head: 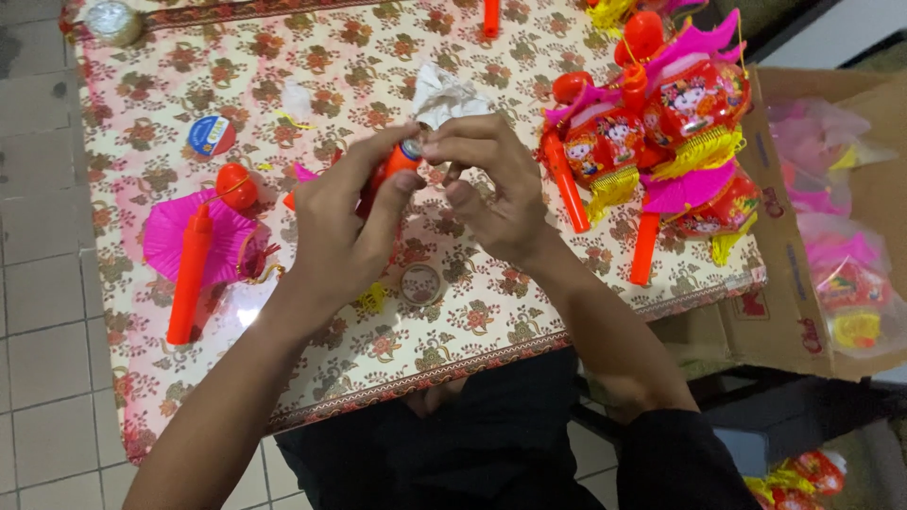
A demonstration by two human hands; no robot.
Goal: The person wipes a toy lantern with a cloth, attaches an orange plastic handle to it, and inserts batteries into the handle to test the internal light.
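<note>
Orange tube (392,168), smooth plastic, above the table (378,57) centre, long axis slanting up toward right. Gripped along the body by left hand (340,222), fingers closed around; right hand (487,184) pinching at upper tip, nearer the cap. Crumpled white paper (444,94) just behind. Finished lanterns (661,123) at right.

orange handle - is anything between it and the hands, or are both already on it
Nothing visible stands between them. The left hand is wrapped around the orange handle, and the right hand pinches at its top end, so both are already touching it.
</note>
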